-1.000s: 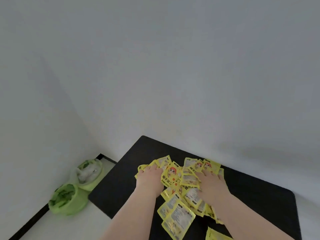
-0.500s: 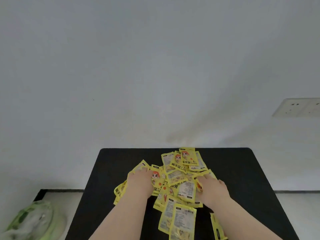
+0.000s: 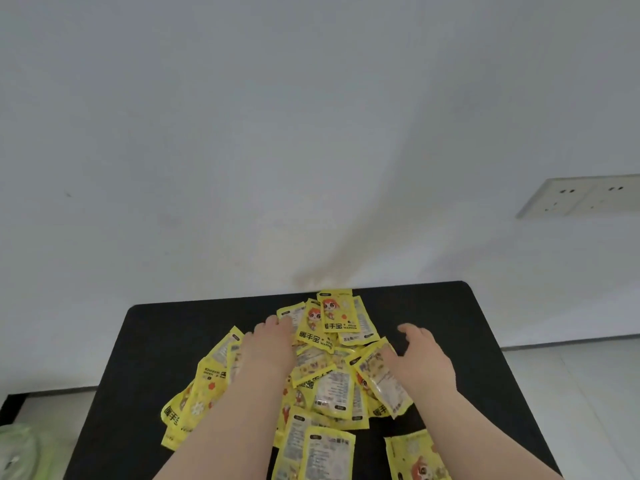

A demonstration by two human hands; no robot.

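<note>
My left hand [image 3: 268,344] lies flat on the heap of yellow packets [image 3: 329,375], fingers straight and pointing at the far edge of the black worktop [image 3: 162,341], pressing down and gripping nothing. My right hand [image 3: 422,358] is off the heap's right flank, fingers loosely curved over bare worktop and holding nothing. Its thumb side sits just against a tilted packet [image 3: 381,372], though I cannot tell whether the thumb hooks under it. The heap sits mid-worktop. Its long axis runs from the far edge, where a face-up packet [image 3: 334,310] reaches the rim, down toward the near edge. So the bulk lies between my hands, to the right of my left palm and to the left of my right. The right hand is nearer the loose flank, and nearer the stray packet [image 3: 412,455] lying apart by the near right corner. I judge that gathering calls for the right hand to sweep inward, toward the left.
</note>
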